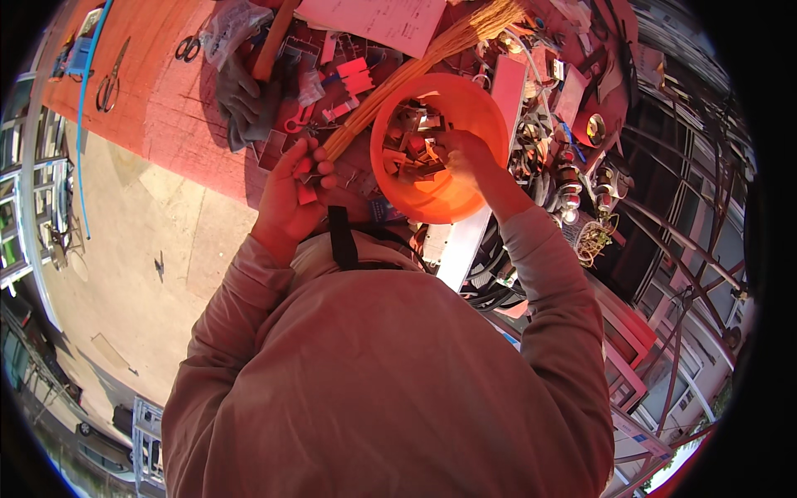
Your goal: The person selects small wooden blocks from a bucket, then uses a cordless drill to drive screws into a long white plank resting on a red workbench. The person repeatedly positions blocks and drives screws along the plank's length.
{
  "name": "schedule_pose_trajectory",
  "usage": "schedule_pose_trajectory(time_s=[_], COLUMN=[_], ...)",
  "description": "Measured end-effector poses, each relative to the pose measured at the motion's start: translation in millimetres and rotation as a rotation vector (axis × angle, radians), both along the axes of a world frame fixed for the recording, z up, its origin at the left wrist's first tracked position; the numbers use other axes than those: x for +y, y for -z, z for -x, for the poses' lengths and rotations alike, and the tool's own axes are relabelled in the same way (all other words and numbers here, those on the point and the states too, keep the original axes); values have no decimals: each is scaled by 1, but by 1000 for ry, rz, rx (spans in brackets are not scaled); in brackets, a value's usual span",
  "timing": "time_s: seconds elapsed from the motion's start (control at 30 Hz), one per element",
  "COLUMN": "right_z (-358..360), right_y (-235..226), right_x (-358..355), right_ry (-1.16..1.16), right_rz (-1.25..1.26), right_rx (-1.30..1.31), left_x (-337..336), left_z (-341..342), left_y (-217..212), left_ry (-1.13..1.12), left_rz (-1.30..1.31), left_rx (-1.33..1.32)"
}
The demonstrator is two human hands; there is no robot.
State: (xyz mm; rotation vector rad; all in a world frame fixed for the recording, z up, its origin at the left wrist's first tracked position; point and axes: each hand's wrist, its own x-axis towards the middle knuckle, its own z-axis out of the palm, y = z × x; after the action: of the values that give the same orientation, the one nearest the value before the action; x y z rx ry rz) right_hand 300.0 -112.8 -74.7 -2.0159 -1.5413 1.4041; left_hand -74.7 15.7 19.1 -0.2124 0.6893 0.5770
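Observation:
My left hand [292, 192] is palm up with its fingers curled around small flat pieces [306, 192], which look red in the tinted light. My right hand [470, 156] reaches over the rim into an orange bucket [483, 98], fingers bent down among loose small pieces [413, 143] of mixed shape. What its fingertips grip is too small to make out. A straw broom [398, 81] lies slantwise between my left hand and the bucket, bristles toward the far side.
Beyond my left hand lie dark gloves [237, 95], a clear plastic bag [237, 29], red-handled scissors [297, 121] and metal brackets [355, 76]. Paper sheets [378, 21] are at the far edge. Black-handled scissors [108, 95] lie far left. Cables and metal fittings [569, 178] crowd the right side.

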Motion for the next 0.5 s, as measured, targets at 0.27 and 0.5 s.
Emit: schedule_pose_trajectory(time_s=[0.27,0.5], right_z=[38,59], right_y=[-68,-65], right_x=[32,21], right_ry=[-157,-106], right_rz=[119,-65], right_rx=[-339,-256], left_x=[-2,-5], left_z=[-2,-2], left_y=[-4,-4], left_ry=[13,15], left_rz=[-5,-6], left_rx=[8,47])
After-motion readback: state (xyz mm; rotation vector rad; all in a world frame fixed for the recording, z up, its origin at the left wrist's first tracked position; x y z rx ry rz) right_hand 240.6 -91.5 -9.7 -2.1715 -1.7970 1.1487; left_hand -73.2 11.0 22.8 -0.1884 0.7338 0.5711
